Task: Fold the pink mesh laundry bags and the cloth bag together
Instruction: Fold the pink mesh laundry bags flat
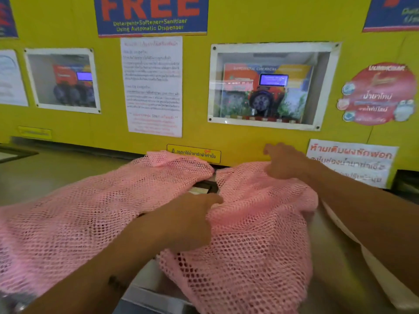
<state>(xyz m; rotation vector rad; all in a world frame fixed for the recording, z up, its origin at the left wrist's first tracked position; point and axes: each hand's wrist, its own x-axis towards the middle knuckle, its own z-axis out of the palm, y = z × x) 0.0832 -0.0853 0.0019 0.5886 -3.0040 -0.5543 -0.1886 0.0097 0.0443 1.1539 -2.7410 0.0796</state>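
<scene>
Two pink mesh laundry bags lie on a grey machine top. The left mesh bag is spread wide toward the left edge. The right mesh bag is bunched in the middle and hangs toward me. My left hand pinches a fold of the right bag near its left edge. My right hand rests on that bag's far corner, fingers partly spread and pressing down. A white cloth bag shows as a pale strip under my right forearm, mostly hidden.
A yellow wall panel rises right behind the bags, with posters, paper notices and two windowed dispenser boxes. A dark slot in the machine top shows between the two mesh bags.
</scene>
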